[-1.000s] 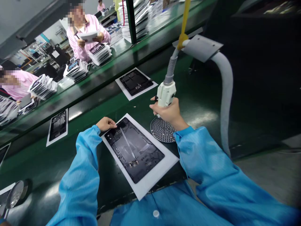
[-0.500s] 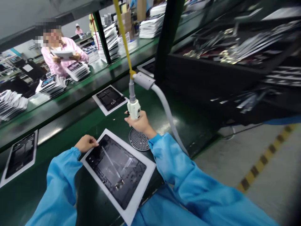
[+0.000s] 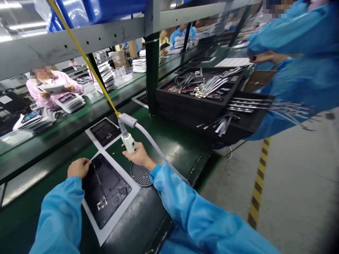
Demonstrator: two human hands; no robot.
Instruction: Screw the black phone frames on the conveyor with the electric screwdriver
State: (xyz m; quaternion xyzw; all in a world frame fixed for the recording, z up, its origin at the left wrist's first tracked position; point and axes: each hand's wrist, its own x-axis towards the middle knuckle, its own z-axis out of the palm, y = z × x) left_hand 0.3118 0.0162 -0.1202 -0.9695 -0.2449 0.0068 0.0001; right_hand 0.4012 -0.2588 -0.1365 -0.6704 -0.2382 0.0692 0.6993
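Observation:
A dark tablet housing (image 3: 106, 190) lies on a white sheet (image 3: 134, 188), with thin ribbon cable and a small metal-coloured part inside it. My left hand (image 3: 78, 168) is closed at its far left edge, thumb and fingers pinching there; whether they grip the housing, the sheet or both is hard to see. My right hand (image 3: 139, 155) is wrapped round a white electric screwdriver (image 3: 129, 143), which hangs tilted from a yellow cord (image 3: 87, 63) with a grey cable (image 3: 153, 141) attached. Its tip is hidden by the hand. Below the right wrist sits a round perforated disc (image 3: 140, 175).
Another housing (image 3: 104, 131) on white paper lies just beyond. Black bins (image 3: 190, 106) with ribbon cables stand at the right, some cables jutting out. A co-worker in a blue sleeve (image 3: 299, 38) is beside them. A green post (image 3: 152, 74) rises behind the bench.
My view has swung right, bringing the bins and a co-worker into sight. The housing and sheet have moved away from me, up to the farther sheet. Both hands keep their hold.

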